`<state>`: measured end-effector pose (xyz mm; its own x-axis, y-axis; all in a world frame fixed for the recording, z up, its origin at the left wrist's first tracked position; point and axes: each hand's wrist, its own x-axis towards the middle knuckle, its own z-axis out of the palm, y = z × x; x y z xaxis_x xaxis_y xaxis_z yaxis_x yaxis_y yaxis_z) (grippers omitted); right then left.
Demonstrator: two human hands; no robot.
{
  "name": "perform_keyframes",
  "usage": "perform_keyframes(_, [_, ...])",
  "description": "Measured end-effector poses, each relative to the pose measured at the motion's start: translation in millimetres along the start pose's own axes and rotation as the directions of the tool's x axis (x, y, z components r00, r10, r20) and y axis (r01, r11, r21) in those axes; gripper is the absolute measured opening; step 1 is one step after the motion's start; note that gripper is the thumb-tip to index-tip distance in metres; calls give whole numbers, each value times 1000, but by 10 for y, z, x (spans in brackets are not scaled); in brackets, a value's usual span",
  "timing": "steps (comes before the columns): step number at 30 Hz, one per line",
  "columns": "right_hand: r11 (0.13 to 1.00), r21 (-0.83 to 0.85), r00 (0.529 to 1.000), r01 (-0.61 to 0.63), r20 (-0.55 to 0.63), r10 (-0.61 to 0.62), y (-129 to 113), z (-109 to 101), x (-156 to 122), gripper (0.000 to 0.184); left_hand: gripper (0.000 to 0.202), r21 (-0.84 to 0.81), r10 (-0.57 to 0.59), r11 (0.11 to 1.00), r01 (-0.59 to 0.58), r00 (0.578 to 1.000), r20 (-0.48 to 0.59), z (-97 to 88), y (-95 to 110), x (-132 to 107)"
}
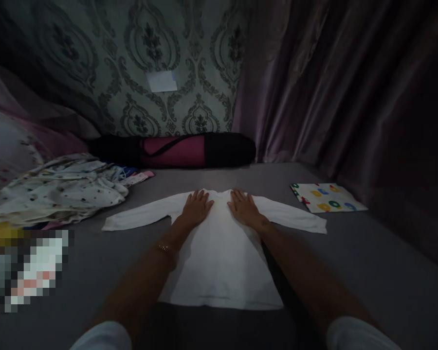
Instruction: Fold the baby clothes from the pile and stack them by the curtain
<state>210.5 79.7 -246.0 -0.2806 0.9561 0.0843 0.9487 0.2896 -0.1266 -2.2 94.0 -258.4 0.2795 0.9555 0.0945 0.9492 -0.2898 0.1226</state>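
A white long-sleeved shirt (219, 262) lies spread flat on the grey surface, its sleeves stretched out to both sides and its hem toward me. My left hand (197, 206) rests flat on the shirt's left shoulder, fingers extended. On the opposite shoulder lies my right hand (244, 206), palm down with its fingers out. Neither hand grips the fabric. The neckline shows between the two hands, and my forearms cover parts of the shirt's sides.
A heap of patterned cloth (80, 184) lies at the left. On the right is a folded colourful-print cloth (328, 198). A black and pink long bag (175, 150) lies along the patterned wall (200, 63). A purple curtain (295, 87) hangs at the right. One area at lower left is pixelated.
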Motion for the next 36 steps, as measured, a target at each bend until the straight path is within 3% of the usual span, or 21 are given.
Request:
perform_keyframes(5, [1000, 29, 1000, 2, 11, -2, 21, 191, 7, 64, 63, 7, -45, 999, 44, 999, 26, 128, -47, -34])
perform_keyframes(9, [990, 140, 997, 9, 74, -20, 123, 39, 3, 66, 62, 56, -54, 997, 51, 996, 66, 16, 15, -13])
perform_keyframes(12, [982, 178, 998, -58, 11, 57, 323, -114, -102, 66, 53, 75, 45, 996, -41, 998, -53, -66, 254, 18])
perform_keyframes(14, [982, 125, 988, -144, -29, 149, 480, -146, -225, 64, 50, 4, 233, 972, -233, 967, -101, -67, 494, 51])
perform_keyframes(16, [979, 68, 981, -192, -5, 192, 607, -111, -352, 62, 51, -101, 374, 919, -382, 923, -84, -15, 755, 111])
perform_keyframes(18, [980, 34, 981, -195, 29, 194, 683, -38, -447, 62, 54, -168, 371, 912, -375, 927, -57, 74, 989, 190])
perform_keyframes(21, [981, 47, 982, -186, 50, 184, 732, 33, -491, 63, 62, -172, 266, 949, -264, 964, -16, 224, 1207, 291])
perform_keyframes(24, [967, 192, 986, -166, 52, 158, 858, -38, -481, 62, 67, -132, 243, 961, -244, 970, -22, 330, 1253, 323])
perform_keyframes(26, [944, 283, 981, -170, -41, 189, 1050, -151, -524, 57, 68, -114, 251, 960, -254, 967, -39, 363, 1232, 316])
perform_keyframes(30, [895, 169, 874, -412, -206, 441, 1569, -367, -827, 42, 64, -93, 283, 951, -296, 950, -131, 378, 1199, 295])
perform_keyframes(33, [825, 34, 812, -564, -157, 562, 1835, -449, -1116, 36, 59, -101, 317, 936, -337, 933, -172, 385, 1205, 297])
perform_keyframes(36, [803, 31, 798, -595, -97, 595, 1934, -487, -1286, 33, 62, -123, 338, 928, -351, 934, -114, 384, 1216, 306])
